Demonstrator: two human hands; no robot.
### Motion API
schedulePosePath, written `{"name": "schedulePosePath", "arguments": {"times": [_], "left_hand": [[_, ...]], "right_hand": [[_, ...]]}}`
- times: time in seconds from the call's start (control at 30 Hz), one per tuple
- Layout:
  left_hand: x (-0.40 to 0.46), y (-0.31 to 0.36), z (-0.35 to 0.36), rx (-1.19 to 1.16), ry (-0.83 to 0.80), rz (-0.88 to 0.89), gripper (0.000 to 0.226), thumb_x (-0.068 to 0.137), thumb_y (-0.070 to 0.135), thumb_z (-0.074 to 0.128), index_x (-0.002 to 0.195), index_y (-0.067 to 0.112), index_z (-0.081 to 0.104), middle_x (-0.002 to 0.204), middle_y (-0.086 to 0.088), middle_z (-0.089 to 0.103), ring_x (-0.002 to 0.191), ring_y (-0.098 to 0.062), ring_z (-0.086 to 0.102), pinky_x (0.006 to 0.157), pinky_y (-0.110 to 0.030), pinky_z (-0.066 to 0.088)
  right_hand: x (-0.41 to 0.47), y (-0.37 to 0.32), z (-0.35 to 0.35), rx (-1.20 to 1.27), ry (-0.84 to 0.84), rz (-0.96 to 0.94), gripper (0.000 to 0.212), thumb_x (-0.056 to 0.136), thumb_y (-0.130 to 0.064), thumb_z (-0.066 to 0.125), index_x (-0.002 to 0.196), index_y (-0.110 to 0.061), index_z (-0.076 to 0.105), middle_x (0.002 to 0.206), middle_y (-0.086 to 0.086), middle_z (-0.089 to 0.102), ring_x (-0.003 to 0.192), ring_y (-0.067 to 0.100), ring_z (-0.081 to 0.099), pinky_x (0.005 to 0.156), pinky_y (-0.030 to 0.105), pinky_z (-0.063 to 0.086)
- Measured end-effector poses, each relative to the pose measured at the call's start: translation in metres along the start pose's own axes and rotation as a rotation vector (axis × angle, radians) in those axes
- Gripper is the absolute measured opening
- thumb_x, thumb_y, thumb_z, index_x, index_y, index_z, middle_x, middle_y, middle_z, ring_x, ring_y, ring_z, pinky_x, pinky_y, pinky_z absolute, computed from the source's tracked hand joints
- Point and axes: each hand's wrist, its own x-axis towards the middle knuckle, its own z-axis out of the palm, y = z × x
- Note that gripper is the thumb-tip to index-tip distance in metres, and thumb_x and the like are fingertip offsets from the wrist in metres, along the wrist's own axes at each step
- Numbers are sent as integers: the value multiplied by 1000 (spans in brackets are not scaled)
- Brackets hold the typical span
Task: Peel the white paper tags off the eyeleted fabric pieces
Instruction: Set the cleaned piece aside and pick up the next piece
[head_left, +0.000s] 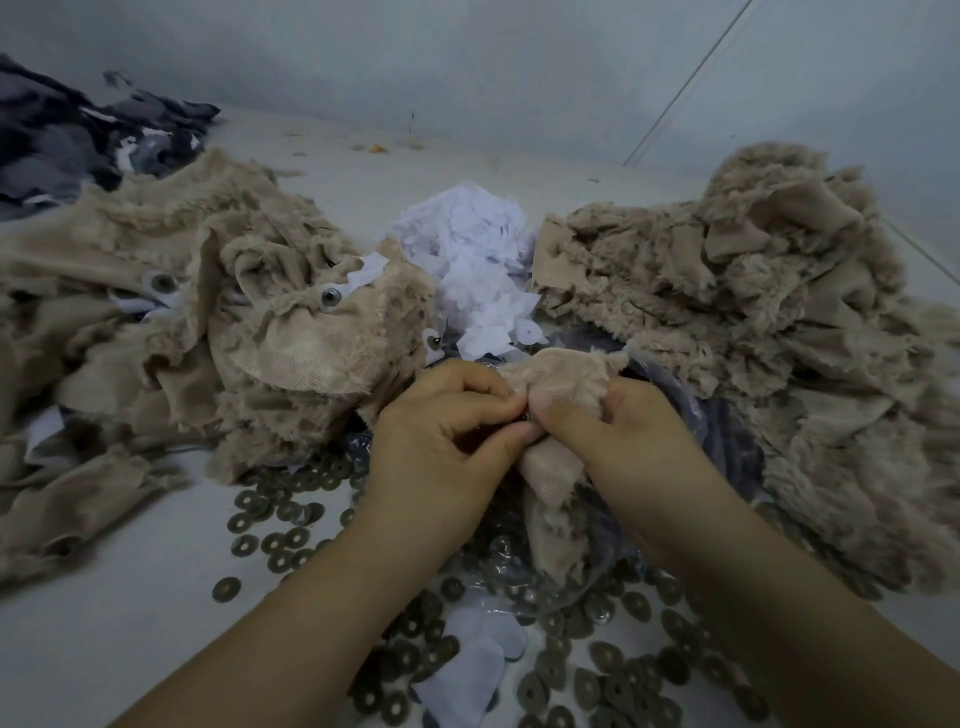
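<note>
A tan furry fabric piece (558, 395) is held between both hands at the centre. My left hand (441, 431) pinches it with curled fingers at the spot where the hands meet. My right hand (608, 426) grips the same piece, thumb pressed against the left fingertips. The eyelet and any tag on this piece are hidden by my fingers. A heap of white paper tags (478, 260) lies just behind. To the left, a pile of tan fabric (208, 322) shows an eyelet (330, 297) with a white tag (371, 270) beside it.
A second pile of tan furry pieces (753, 322) rises at the right. Several dark metal washers (280, 525) are scattered over the white table around a clear plastic bag (670, 395). Dark grey fabric (78, 135) lies at the far left. White round patches (478, 660) lie near my forearms.
</note>
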Motion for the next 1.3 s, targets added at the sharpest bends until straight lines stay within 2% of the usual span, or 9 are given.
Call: {"name": "schedulePosePath", "arguments": {"times": [0.13,0.3,0.5,0.77,0.93,1.03,1.13,1.23,1.3], "left_hand": [[0,-1,0,47,-25,28,5,76,2,79,81,4,78,83,-4,67,79,-7,62,70,-8,47],[2,-3,0,31,-49,19,3,75,-1,79,77,-1,77,82,-7,67,79,-9,63,70,-10,48],[2,-2,3,18,-56,21,3,75,-4,78,75,-2,76,83,-7,67,79,-8,62,70,-10,48],[3,-3,2,-58,-74,-2,4,75,-3,79,76,0,77,83,-6,67,78,-9,63,68,-14,51],[2,-1,0,-91,-2,-3,15,79,8,78,94,11,77,89,0,70,84,-7,66,73,-17,53],[3,-5,-3,-123,-14,-169,20,84,20,74,104,23,73,92,8,70,87,-10,67,77,-29,58],[5,-7,-4,-174,-92,-310,9,84,20,75,92,24,71,85,6,70,77,-15,67,72,-43,59],[5,-6,-3,-257,-113,-334,10,89,13,70,81,20,72,82,-2,72,78,-26,68,74,-51,57],[6,-7,-5,-333,-89,-357,9,87,20,68,80,14,70,84,-12,70,82,-38,66,78,-57,55]], "right_hand": [[1,5,1,39,-32,-16,23,97,-24,64,96,-3,73,98,24,74,97,41,70,90,60,55],[1,8,1,-4,-53,-95,20,99,-22,60,92,-15,76,91,9,77,91,27,74,89,52,58],[1,8,0,-18,-50,-149,17,99,-18,60,97,-20,77,96,0,78,94,15,74,92,46,57],[-1,8,2,-9,-31,-121,17,100,-19,59,99,-16,75,95,6,77,94,22,74,91,51,57],[-1,6,5,164,-10,-34,24,100,-25,57,101,-9,75,97,13,77,96,29,74,92,52,57],[4,1,5,509,-23,146,30,101,-23,54,112,-1,70,106,20,75,101,33,73,94,47,56],[7,-5,0,725,-83,269,40,95,-27,59,121,3,65,114,24,72,107,35,71,99,50,53],[2,-5,0,717,-256,245,52,78,-23,72,121,3,65,117,23,71,108,32,71,88,42,59],[1,-2,2,620,-260,243,50,75,-15,72,122,-1,65,116,19,73,106,29,72,80,38,61]]}}
